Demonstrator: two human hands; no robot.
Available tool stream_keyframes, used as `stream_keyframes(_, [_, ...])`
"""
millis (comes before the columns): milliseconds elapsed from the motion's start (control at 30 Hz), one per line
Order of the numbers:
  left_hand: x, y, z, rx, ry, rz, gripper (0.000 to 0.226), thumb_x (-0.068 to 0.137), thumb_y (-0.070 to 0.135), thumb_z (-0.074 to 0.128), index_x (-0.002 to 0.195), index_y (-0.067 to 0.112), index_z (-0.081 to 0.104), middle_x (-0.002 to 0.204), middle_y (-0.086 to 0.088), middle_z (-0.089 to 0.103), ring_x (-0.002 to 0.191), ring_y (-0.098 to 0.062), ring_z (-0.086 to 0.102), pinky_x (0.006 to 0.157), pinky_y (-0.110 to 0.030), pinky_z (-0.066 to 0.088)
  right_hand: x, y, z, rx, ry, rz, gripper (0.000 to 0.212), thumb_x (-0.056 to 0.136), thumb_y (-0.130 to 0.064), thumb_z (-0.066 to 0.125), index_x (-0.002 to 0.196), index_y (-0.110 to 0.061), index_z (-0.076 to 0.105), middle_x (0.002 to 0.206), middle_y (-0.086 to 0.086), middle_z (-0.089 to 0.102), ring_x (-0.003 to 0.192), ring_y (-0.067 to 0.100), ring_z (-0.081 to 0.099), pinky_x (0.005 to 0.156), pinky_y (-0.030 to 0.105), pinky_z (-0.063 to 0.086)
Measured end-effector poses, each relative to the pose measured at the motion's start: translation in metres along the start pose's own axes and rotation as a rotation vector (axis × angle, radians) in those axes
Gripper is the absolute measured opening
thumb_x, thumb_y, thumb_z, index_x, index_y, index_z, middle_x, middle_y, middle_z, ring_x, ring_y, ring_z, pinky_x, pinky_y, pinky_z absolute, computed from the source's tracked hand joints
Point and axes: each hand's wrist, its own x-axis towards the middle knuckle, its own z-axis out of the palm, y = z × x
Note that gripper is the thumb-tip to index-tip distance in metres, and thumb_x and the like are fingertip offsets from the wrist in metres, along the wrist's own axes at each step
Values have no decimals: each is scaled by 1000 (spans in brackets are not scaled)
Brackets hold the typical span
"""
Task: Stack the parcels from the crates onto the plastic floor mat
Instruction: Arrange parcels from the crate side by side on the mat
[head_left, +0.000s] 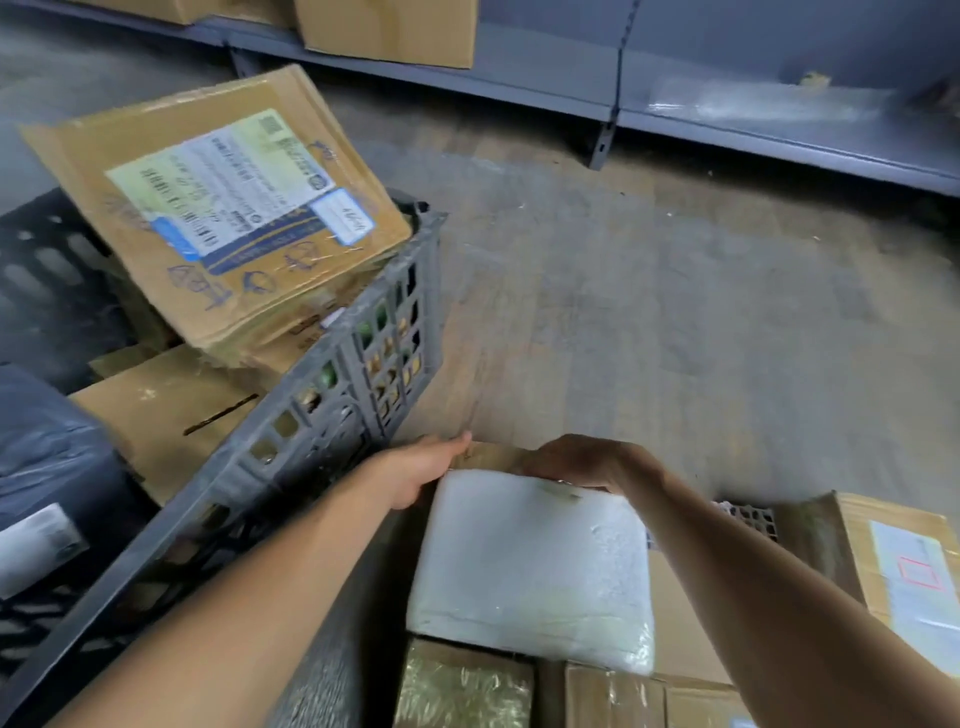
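White and padded, the white padded parcel (530, 561) lies flat just in front of me on top of a brown cardboard parcel (488, 454), of which only the far edge shows. My right hand (576, 462) is curled over the white parcel's far edge, knuckles up and fingers bent down behind it. My left hand (421, 467) clasps the far left corner of the pair, its fingers along the brown parcel's edge and its thumb by the white one's corner.

Both parcels sit over more boxes: a tape-wrapped box (462, 686) and a plain carton (649, 696) touch the white parcel's near edge. I cannot tell whether this pile stands inside a crate.

To my left a grey plastic crate (363, 364) holds a large labelled box (223, 208), tilted over its rim, a smaller slotted box (171, 410) and a dark poly bag (41, 441). To my right a labelled carton (893, 561) sits beside a second crate (748, 519). Beyond my hands the plastic floor mat (675, 322) stretches to grey metal shelving (519, 78).
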Motion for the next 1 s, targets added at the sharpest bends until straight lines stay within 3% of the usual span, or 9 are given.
stream_keyframes(233, [-12,8,4,-66,-4,-32,54,100,45,52,141,10,47,119,-14,66,106,-28,65,92,-36,51,0,5,-4,61,-51,-4,62,65,-69,68,106,-23,73,103,-1,73,94,21,69,94,41,52])
stream_keyframes(333, [-17,10,4,-100,-43,-57,57,96,53,53,130,8,58,108,-15,73,101,-29,69,90,-35,54,4,7,-4,103,-67,9,84,50,-90,64,101,-25,75,104,-2,73,99,21,68,99,43,48])
stream_keyframes(400, [-19,12,-2,-106,-41,-90,95,73,81,58,135,10,55,119,-15,69,109,-28,66,102,-38,48,8,9,-5,206,-47,21,103,40,-100,55,111,-26,71,109,-4,71,104,19,65,103,44,45])
stream_keyframes(467, [1,7,-13,-81,-11,-138,147,30,103,53,149,18,40,145,-13,52,130,-28,51,114,-42,33,3,10,-9,294,-1,28,102,54,-97,47,124,-24,62,115,-4,67,107,18,63,103,43,46])
stream_keyframes(500, [4,9,-16,-56,11,-143,156,23,106,47,153,22,32,155,-11,39,140,-29,38,118,-45,25,-2,10,-12,331,20,31,100,64,-94,43,132,-23,56,121,-1,64,110,19,61,102,42,46])
stream_keyframes(567, [-19,25,-13,-27,42,-122,134,51,104,38,157,23,23,162,-10,23,149,-29,22,122,-48,15,-9,13,-20,383,58,22,96,79,-87,33,146,-19,41,137,6,55,120,24,55,104,42,45])
stream_keyframes(667, [-44,48,-11,-21,95,-14,100,83,84,34,158,19,20,163,-12,22,147,-31,26,119,-53,18,-18,17,-32,396,150,-12,88,89,-78,19,154,-20,28,156,9,35,137,29,41,110,43,37])
stream_keyframes(800, [-55,64,-15,73,139,53,95,84,83,29,159,24,17,164,-8,18,148,-30,26,120,-53,20,-31,30,-51,379,282,-54,90,90,-76,14,153,-14,29,159,13,27,147,30,26,120,48,20])
stream_keyframes(1000, [-74,76,-4,186,150,102,95,83,85,26,159,28,13,165,-6,14,150,-29,19,121,-51,17,-63,76,-82,381,430,-106,87,91,-75,14,153,-16,31,158,13,30,146,24,29,121,41,17])
